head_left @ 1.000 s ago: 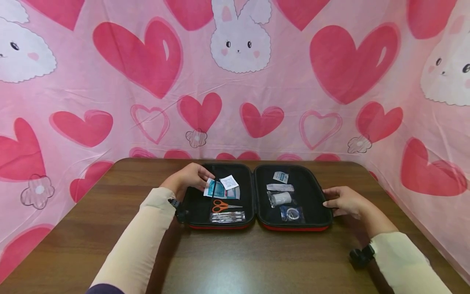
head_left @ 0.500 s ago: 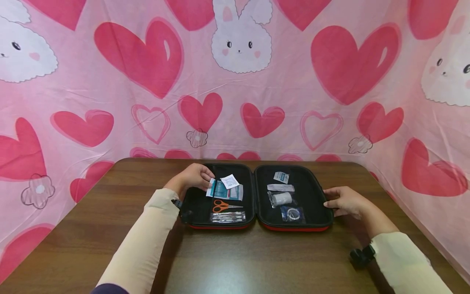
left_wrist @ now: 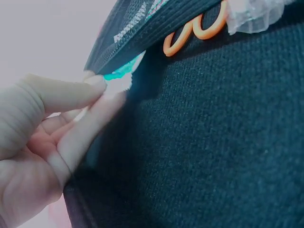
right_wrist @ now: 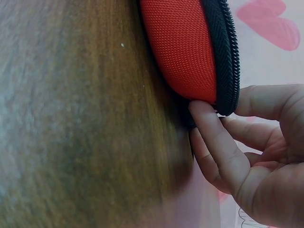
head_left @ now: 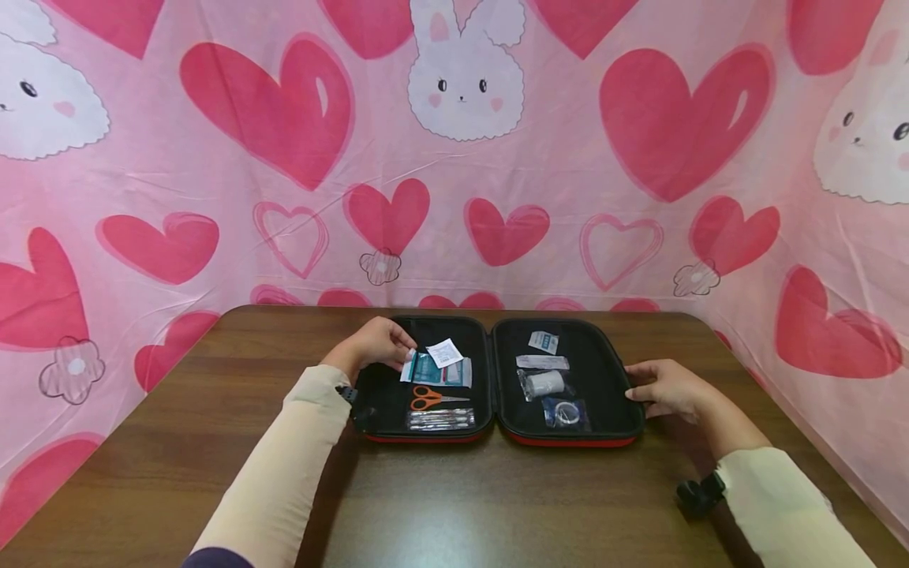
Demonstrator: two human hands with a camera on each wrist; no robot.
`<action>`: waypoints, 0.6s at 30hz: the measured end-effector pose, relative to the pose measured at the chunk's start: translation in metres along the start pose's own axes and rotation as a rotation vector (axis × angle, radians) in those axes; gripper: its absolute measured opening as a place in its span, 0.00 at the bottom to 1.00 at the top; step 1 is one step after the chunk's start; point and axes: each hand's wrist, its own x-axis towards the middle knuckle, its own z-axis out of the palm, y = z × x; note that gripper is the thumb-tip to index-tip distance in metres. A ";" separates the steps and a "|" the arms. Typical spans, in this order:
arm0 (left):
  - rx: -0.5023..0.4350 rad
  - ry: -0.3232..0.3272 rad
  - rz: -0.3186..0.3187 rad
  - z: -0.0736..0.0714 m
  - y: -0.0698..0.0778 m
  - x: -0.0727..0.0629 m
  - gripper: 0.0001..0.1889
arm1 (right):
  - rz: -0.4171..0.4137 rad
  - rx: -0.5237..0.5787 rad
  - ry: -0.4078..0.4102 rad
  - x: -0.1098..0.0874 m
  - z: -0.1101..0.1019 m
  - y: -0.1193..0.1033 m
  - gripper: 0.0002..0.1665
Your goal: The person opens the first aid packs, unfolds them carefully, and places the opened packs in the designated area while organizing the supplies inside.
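Note:
An unzipped first-aid case (head_left: 604, 371) lies flat, black inside and red outside. In its left half, my left hand (head_left: 376, 343) pinches the left corner of a teal-and-white packet (head_left: 435, 374) between thumb and finger. The left wrist view shows that teal corner (left_wrist: 122, 71) by a black band. A small white square sachet (head_left: 444, 353) overlaps the packet. Below it lie orange-handled scissors (head_left: 424, 398) and a clear pack of swabs (head_left: 440, 420). My right hand (head_left: 667, 388) grips the case's right edge, with thumb at the zipper rim and a fingertip against the red shell (right_wrist: 183, 52).
The right half of the case holds a small blue-and-white sachet (head_left: 544, 341), a flat white packet (head_left: 542, 362), a wrapped white roll (head_left: 544, 383) and a bagged ring-shaped roll (head_left: 566, 413). The wooden table (head_left: 454, 505) ends at a pink heart-patterned curtain (head_left: 554, 181).
My left hand and the teal-and-white packet have shifted slightly to the right within the left half. The right hand stays at the case's edge.

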 end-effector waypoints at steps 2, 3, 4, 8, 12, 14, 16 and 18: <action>0.004 -0.004 0.000 0.001 0.000 0.001 0.08 | 0.001 -0.002 0.000 0.000 0.000 0.000 0.39; 0.014 -0.005 0.003 0.001 0.000 0.001 0.08 | 0.002 -0.004 0.000 0.000 0.000 0.000 0.39; 0.019 -0.004 0.001 0.001 0.000 0.001 0.08 | 0.004 -0.004 0.001 0.000 0.000 0.000 0.39; 0.035 -0.001 0.006 0.003 0.000 0.003 0.07 | 0.006 -0.006 0.004 0.000 0.000 -0.001 0.39; 0.025 0.010 0.003 0.004 -0.001 0.004 0.06 | 0.002 -0.008 0.006 -0.001 0.001 -0.001 0.39; 0.011 0.012 -0.002 0.005 0.000 0.004 0.06 | 0.000 -0.012 0.007 -0.001 0.001 -0.002 0.39; -0.004 0.008 -0.008 0.006 0.000 0.004 0.06 | -0.001 -0.012 0.007 -0.001 0.001 -0.002 0.39; -0.010 0.003 -0.013 0.005 0.001 0.003 0.07 | -0.003 -0.018 0.007 -0.001 0.002 -0.002 0.39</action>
